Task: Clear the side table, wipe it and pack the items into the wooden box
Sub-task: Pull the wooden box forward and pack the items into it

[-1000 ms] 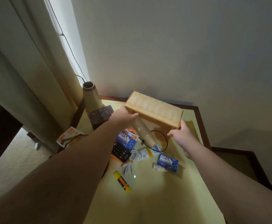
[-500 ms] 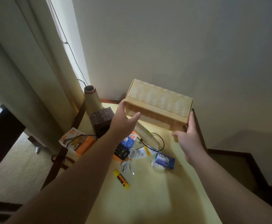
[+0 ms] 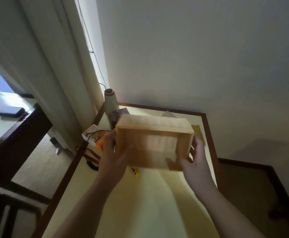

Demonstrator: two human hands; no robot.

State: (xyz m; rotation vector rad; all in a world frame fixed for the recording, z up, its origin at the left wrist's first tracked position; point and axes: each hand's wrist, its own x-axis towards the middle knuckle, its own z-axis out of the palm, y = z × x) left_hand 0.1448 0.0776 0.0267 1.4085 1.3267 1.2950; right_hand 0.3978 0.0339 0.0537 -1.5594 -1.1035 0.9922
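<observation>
Two hands hold the wooden box up at mid-frame over the side table, its open side facing the camera and its long axis running left to right. The left hand grips the left end, the right hand the right, thumb inside. No writing is legible on the orange packet left of the box.

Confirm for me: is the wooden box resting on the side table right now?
No, the left hand and right hand grip the wooden box by its ends, holding it above the side table.
</observation>
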